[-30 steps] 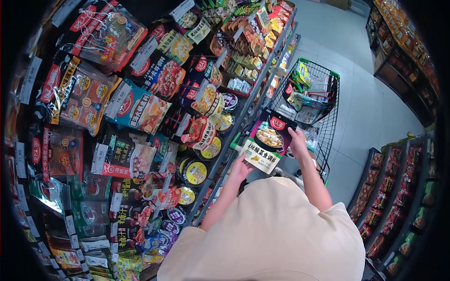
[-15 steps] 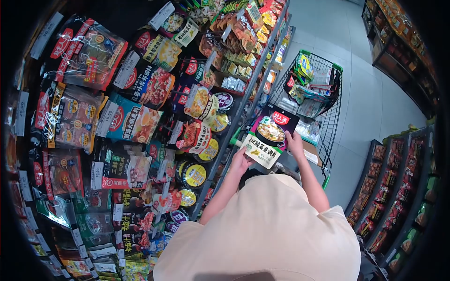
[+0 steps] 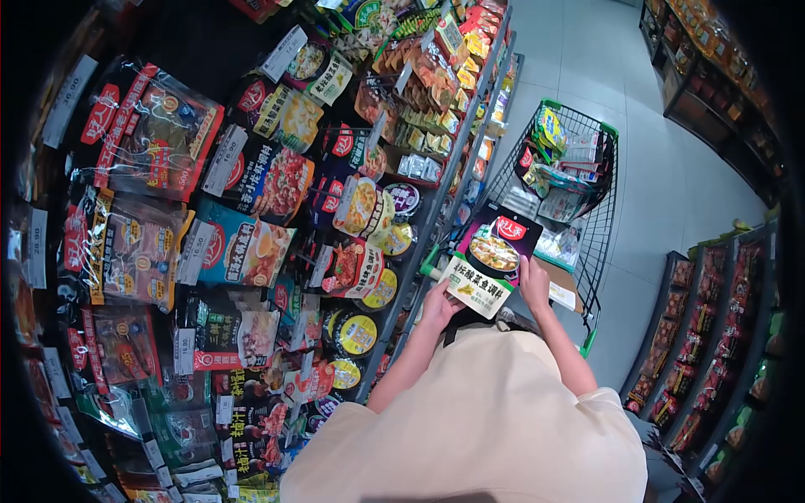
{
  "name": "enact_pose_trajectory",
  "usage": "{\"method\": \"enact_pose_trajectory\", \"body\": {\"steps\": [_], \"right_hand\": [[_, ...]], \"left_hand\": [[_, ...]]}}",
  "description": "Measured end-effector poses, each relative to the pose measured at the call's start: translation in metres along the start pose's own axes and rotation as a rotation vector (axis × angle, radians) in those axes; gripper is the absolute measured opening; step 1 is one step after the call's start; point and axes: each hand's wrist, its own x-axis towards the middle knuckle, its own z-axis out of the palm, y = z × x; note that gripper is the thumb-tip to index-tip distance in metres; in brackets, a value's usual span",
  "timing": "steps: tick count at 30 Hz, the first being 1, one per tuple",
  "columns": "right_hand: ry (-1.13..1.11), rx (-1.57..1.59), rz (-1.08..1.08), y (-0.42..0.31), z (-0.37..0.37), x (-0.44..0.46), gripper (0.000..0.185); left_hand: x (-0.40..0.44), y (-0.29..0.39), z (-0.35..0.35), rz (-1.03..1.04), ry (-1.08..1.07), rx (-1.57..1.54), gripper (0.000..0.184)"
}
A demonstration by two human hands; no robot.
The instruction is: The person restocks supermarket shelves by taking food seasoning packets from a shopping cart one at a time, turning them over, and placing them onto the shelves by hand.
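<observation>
Between my two hands is a seasoning packet [image 3: 493, 258], black and purple at the top with a red logo, a bowl of fish stew in the middle and a pale lower part with large Chinese print. My left hand [image 3: 438, 303] pinches its lower left edge. My right hand [image 3: 534, 281] grips the right edge, thumb on the front. The packet's face is tilted up towards me. Just beyond it stands a shopping cart [image 3: 597, 243] of dark wire with green trim, and several packages [image 3: 563, 159] lie inside it.
A shelf wall on the left carries hanging packets [image 3: 163, 138], price tags [image 3: 197, 243] and round yellow-lidded tubs [image 3: 355, 334]. Grey tiled floor [image 3: 646, 176] runs along the right of the cart. Further right are a low stepped rack [image 3: 688, 335] and a dark shelf [image 3: 713, 75].
The view has shifted a little, so the shelf goods and cart sit slightly lower. Both hands still hold the packet, which has turned only slightly.
</observation>
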Motion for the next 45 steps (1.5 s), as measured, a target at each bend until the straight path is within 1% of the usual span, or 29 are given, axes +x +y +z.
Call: {"method": "enact_pose_trajectory", "body": {"steps": [1,3,5,8,11,13,14,15,16,17,18,19,20,21,23,24,26,29,33,36,43,45], "right_hand": [[0.006,0.001,-0.003,-0.001,-0.002,0.003,0.042],[-0.066,0.05,0.094,-0.002,-0.005,0.007,0.044],[-0.063,0.066,0.102,0.001,-0.002,0.016,0.046],[-0.076,0.172,0.157,-0.005,-0.008,0.027,0.05],[-0.043,0.131,0.183,-0.003,-0.008,0.035,0.049],[-0.019,0.17,0.178,-0.003,-0.007,0.044,0.049],[0.009,0.216,0.174,-0.001,-0.005,0.049,0.049],[0.04,0.258,0.178,0.002,-0.006,0.05,0.05],[0.076,0.231,0.147,0.004,-0.005,0.055,0.05],[0.062,0.152,0.155,0.003,-0.01,0.06,0.05],[0.055,0.153,0.185,0.0,-0.013,0.064,0.05],[0.087,0.24,0.193,-0.017,-0.02,0.068,0.049],[0.088,0.266,0.196,-0.017,-0.02,0.074,0.048],[0.067,0.236,0.233,-0.013,-0.019,0.08,0.048],[0.05,0.213,0.258,-0.024,-0.024,0.089,0.048],[0.065,0.207,0.264,-0.022,-0.024,0.093,0.048],[0.05,0.147,0.245,-0.021,-0.021,0.099,0.048],[0.058,0.195,0.254,-0.032,-0.025,0.105,0.047],[0.036,0.213,0.302,-0.022,-0.014,0.11,0.047],[0.04,0.138,0.247,-0.027,-0.013,0.116,0.048],[0.105,0.19,0.215,-0.028,0.002,0.137,0.05],[0.102,0.257,0.201,-0.024,0.005,0.145,0.049]], "left_hand": [[-0.003,0.002,0.003,0.002,-0.002,0.001,0.038],[-0.001,0.005,0.002,-0.005,-0.019,-0.001,0.036],[0.003,0.011,0.003,-0.023,-0.028,0.024,0.036],[0.011,0.022,0.004,-0.058,-0.047,0.08,0.035],[0.024,0.033,0.012,-0.048,-0.088,0.142,0.034],[0.033,0.043,0.018,0.044,-0.175,0.293,0.035],[0.04,0.048,0.021,0.037,-0.142,0.37,0.034],[0.054,0.048,0.018,0.081,-0.153,0.421,0.032],[0.05,0.058,0.03,0.144,-0.13,0.555,0.031],[0.069,0.059,0.024,0.217,-0.127,0.738,0.03],[0.069,0.065,0.037,0.313,-0.175,0.718,0.033],[0.083,0.068,0.034,0.331,-0.193,0.808,0.035],[0.094,0.071,0.032,0.436,-0.229,0.938,0.037],[0.103,0.073,0.032,0.488,-0.247,1.022,0.037],[0.127,0.07,0.023,0.526,-0.254,1.118,0.037],[0.13,0.072,0.025,0.524,-0.272,1.12,0.037],[0.132,0.074,0.027,0.503,-0.286,1.273,0.036],[0.131,0.072,0.032,0.549,-0.254,1.347,0.037],[0.124,0.074,0.04,0.612,-0.248,1.352,0.036],[0.119,0.083,0.049,0.598,-0.243,1.339,0.035],[0.142,0.098,0.059,0.685,-0.16,1.42,0.033],[0.152,0.102,0.06,0.69,-0.157,1.45,0.033]]}}
